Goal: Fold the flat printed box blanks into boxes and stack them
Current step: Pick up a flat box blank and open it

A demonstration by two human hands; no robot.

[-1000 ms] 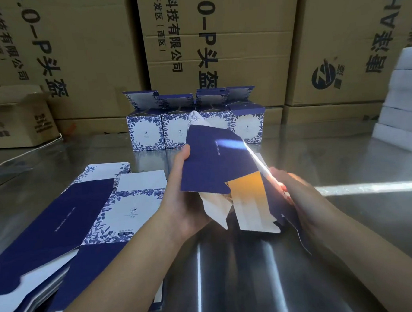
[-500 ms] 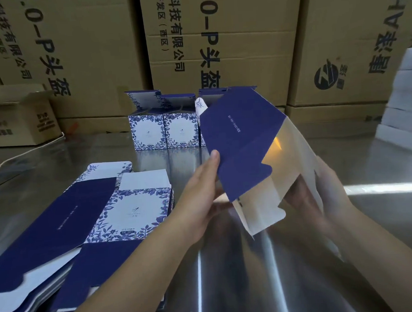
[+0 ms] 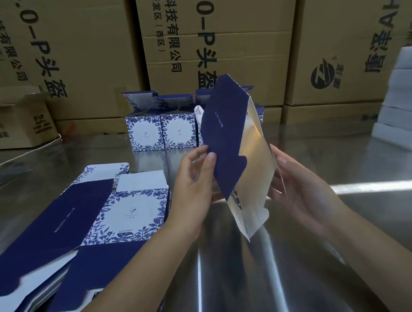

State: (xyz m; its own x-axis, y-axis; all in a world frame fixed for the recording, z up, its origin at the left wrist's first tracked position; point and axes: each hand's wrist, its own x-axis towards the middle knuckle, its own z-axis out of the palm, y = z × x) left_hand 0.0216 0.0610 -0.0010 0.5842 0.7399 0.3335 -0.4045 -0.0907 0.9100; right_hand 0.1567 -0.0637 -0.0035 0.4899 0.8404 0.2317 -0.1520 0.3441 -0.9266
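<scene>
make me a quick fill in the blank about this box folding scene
1. The left hand has its ____ on the partly opened navy and white cardboard blank, which the right hand steadies.
2. The stack of flat navy and floral printed blanks lies on the person's ____ side.
3. The folded blue floral boxes at the back of the shiny metal table stand with top flaps ____.
Missing: thumb; left; open.

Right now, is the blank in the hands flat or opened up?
Partly opened: the held blank shows its silvery inside between two walls, end flaps unfolded. The left hand pinches its blue panel.
</scene>
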